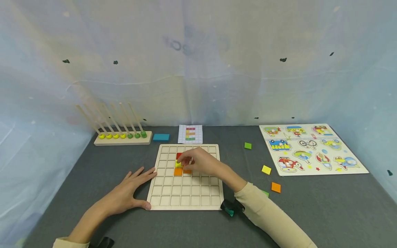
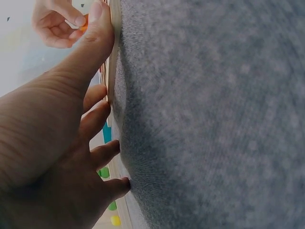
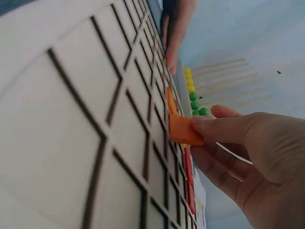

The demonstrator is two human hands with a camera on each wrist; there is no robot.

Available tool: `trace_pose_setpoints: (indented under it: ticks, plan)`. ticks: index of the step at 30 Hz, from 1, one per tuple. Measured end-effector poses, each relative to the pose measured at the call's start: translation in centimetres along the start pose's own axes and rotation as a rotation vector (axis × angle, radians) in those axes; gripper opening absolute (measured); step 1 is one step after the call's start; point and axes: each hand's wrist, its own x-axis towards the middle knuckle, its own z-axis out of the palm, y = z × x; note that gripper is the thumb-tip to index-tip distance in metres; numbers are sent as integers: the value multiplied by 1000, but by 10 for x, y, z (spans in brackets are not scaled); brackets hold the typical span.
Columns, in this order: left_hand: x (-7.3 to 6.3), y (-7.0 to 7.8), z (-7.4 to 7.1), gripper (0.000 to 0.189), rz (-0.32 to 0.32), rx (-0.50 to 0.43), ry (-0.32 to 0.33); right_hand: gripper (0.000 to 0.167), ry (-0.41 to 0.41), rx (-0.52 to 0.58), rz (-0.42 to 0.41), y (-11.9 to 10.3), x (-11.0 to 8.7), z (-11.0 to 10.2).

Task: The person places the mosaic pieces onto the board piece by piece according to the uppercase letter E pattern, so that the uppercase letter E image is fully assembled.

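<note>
Over the middle of a wooden grid board (image 1: pixel 185 200), my right hand (image 1: pixel 200 161) pinches an orange square tile (image 3: pixel 185 130) between thumb and fingers. The tile is tilted, with its lower edge at the grid in the right wrist view. Just left of it on the board lie a red tile (image 1: pixel 179 155), a yellow tile (image 1: pixel 178 164) and another orange tile (image 1: pixel 178 171); the right hand covers some of the cells. My left hand (image 1: pixel 131 190) lies spread on the table, with its thumb and a fingertip touching the board's left edge.
Behind the board lie a printed colour-pattern card (image 1: pixel 190 139) and a blue block (image 1: pixel 161 137). A bead-and-rod counting stand (image 1: pixel 122 140) is at back left. Loose green (image 1: pixel 247 145), yellow (image 1: pixel 266 169) and orange (image 1: pixel 276 187) tiles lie right, near a vehicle picture puzzle (image 1: pixel 316 155).
</note>
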Motion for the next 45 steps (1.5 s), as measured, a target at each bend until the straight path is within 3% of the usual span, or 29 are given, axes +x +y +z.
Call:
trace_pose_setpoints:
  ticks: [19, 26, 33, 45]
  plan:
    - [0, 0, 0, 103, 16, -8, 5, 18, -31, -132, -13, -1, -3, 7]
    - [1, 1, 0, 104, 13, 0, 5, 19, -12, -122, -29, 1, -12, -5]
    - [0, 1, 1, 104, 6, -9, 1, 22, -8, -137, 3, 3, -37, -27]
    - [1, -1, 0, 104, -5, -2, -7, 26, 72, -186, 97, 21, -102, -64]
